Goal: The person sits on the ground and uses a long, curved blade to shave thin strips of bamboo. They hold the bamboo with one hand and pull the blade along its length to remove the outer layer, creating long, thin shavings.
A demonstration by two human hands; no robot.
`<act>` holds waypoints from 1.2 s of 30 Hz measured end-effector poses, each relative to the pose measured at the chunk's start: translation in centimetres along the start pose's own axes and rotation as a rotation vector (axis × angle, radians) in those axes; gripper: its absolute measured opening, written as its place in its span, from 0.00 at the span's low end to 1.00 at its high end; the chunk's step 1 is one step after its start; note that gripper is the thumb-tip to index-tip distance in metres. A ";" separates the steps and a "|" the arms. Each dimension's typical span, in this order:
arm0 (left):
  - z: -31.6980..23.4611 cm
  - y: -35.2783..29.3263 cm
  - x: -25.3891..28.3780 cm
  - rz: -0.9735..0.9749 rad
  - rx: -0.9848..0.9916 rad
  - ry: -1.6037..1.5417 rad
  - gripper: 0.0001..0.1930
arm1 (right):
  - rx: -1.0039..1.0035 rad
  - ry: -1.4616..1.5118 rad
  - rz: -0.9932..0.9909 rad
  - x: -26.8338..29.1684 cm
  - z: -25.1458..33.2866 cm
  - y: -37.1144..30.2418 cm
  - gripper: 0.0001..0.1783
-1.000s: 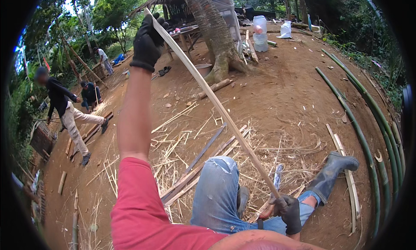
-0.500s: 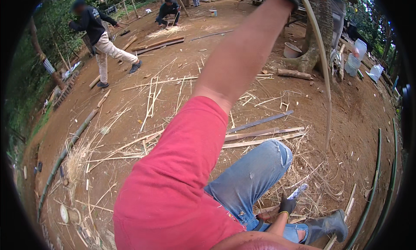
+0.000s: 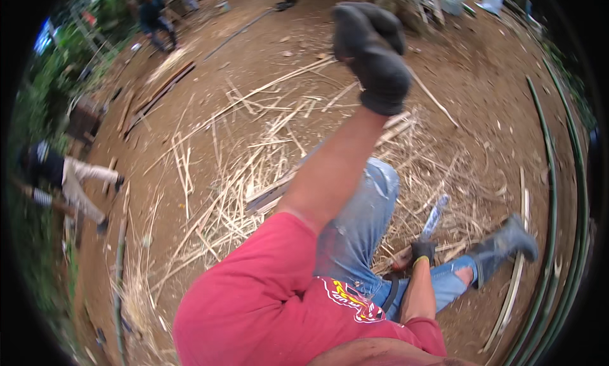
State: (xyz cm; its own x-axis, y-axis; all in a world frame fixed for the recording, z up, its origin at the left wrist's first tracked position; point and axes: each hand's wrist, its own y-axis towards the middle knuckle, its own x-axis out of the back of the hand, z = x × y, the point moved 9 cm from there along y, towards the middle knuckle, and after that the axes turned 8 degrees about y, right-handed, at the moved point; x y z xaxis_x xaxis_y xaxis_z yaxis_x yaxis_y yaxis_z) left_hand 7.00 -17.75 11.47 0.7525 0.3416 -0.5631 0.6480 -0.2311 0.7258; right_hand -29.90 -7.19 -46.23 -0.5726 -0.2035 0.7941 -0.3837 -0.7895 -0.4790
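Note:
My left hand (image 3: 374,55), in a dark glove, is raised ahead of me at the end of my outstretched arm. Its fingers look closed, though motion blurs them. A thin pale strip of wood or bamboo (image 3: 434,98) slants out from beside this hand toward the right. Low on the right, beside my bent knee, my gloved right hand (image 3: 423,250) grips a knife. Its pale, shiny blade (image 3: 434,217) points away from me, over the shavings. Most of the knife's handle is hidden by the glove; a reddish-brown piece (image 3: 401,259) shows next to that hand.
Split strips (image 3: 238,195) and curled shavings (image 3: 438,169) litter the dirt around my jeans and rubber boot (image 3: 507,245). Long green poles (image 3: 553,195) lie at right. One person (image 3: 70,176) is at far left, another (image 3: 155,20) farther back. A tree base (image 3: 393,11) stands ahead.
My left hand has come down and nearer from the upper edge, and the strip beside it looks much shorter. My right hand still holds the knife. The view has shifted; the walking person appears farther left.

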 end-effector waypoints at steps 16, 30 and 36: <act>-7.6 -6.8 0.9 0.676 0.364 -0.157 0.26 | 0.002 2.160 0.255 10.0 5.8 -14.0 0.17; -9.8 -8.3 0.5 0.723 0.182 -0.020 0.21 | 0.022 0.671 -0.080 21.2 0.3 -19.2 0.18; -11.0 -10.4 -1.6 0.758 0.268 -0.278 0.15 | 0.144 1.426 -0.016 19.9 1.8 -22.7 0.11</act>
State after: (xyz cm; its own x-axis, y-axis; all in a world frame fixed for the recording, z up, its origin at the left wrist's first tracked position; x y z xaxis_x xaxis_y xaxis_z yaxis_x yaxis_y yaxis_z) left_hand -2.24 -5.85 9.12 0.9731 -0.2211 -0.0642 -0.0638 -0.5272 0.8473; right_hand -31.28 5.65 -18.87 -0.8273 0.4817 -0.2890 -0.3705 -0.8546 -0.3638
